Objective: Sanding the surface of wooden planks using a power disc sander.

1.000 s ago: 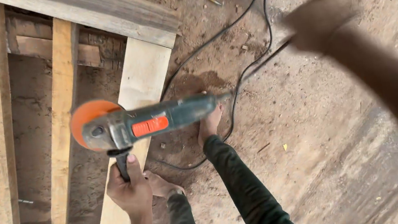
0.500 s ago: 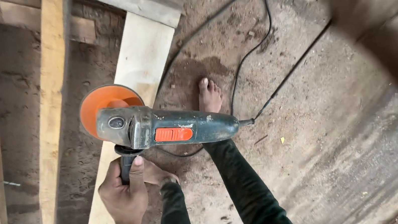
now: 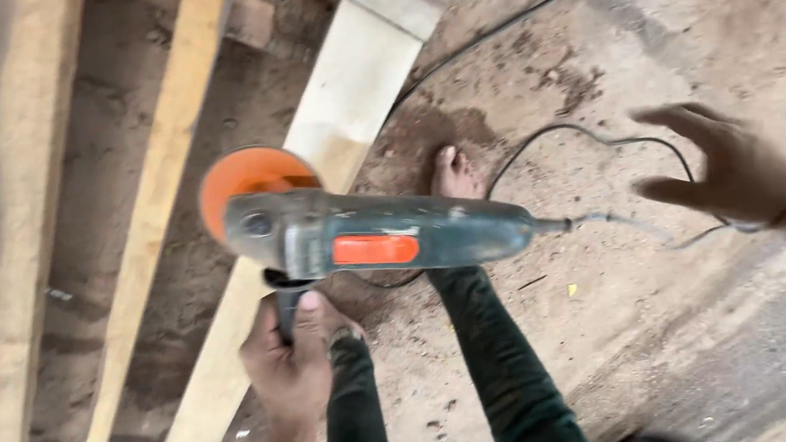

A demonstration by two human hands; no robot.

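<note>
The angle grinder [image 3: 375, 238] hangs level in the air above the pale plank [image 3: 311, 201], its orange disc [image 3: 249, 184] over the board. The left hand [image 3: 296, 363] is wrapped tight round the black side handle below the grinder's head. The right hand [image 3: 722, 171], a second ago raised and blurred far behind the grinder, now sits lower, fingers spread and empty, just behind the grinder's tail, where the cable [image 3: 603, 140] trails. Beneath the grinder's body a bare foot [image 3: 455, 173] stands on the dirt floor [image 3: 625, 322].

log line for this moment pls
left hand grips angle grinder side handle | right hand open, beside cord | orange disc above plank
</note>
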